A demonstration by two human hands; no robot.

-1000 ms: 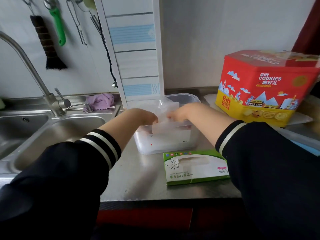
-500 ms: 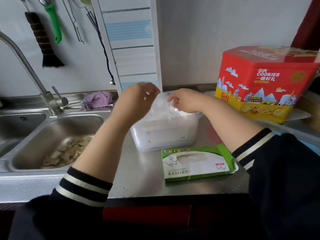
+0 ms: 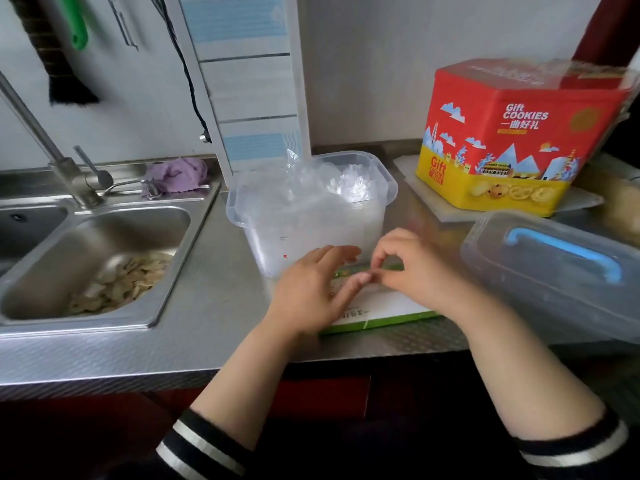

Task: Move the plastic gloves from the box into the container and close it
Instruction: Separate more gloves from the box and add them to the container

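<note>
The clear container [image 3: 384, 181] stands open on the steel counter, with crumpled plastic gloves [image 3: 311, 192] piled inside. In front of it lies the green and white glove box [image 3: 388, 306], mostly covered by both hands. My left hand [image 3: 311, 289] rests on the box's left part with its fingers stretched out. My right hand [image 3: 419, 271] hovers over the box's top, fingers curled, thumb and forefinger meeting in a ring at my left fingertip. I cannot make out anything between them. The container's clear lid [image 3: 540, 271] with a blue handle lies at the right.
A red and yellow cookie tin [image 3: 512, 133] stands at the back right. The sink [image 3: 104, 258] on the left holds food scraps, with a faucet [image 3: 59, 164] and a purple cloth [image 3: 176, 174] behind it. A striped panel [image 3: 249, 81] leans on the wall.
Both hands have left the container and come down to the glove box in front. The gloves stay in the container. The view has shifted, and the lid now shows at the right.
</note>
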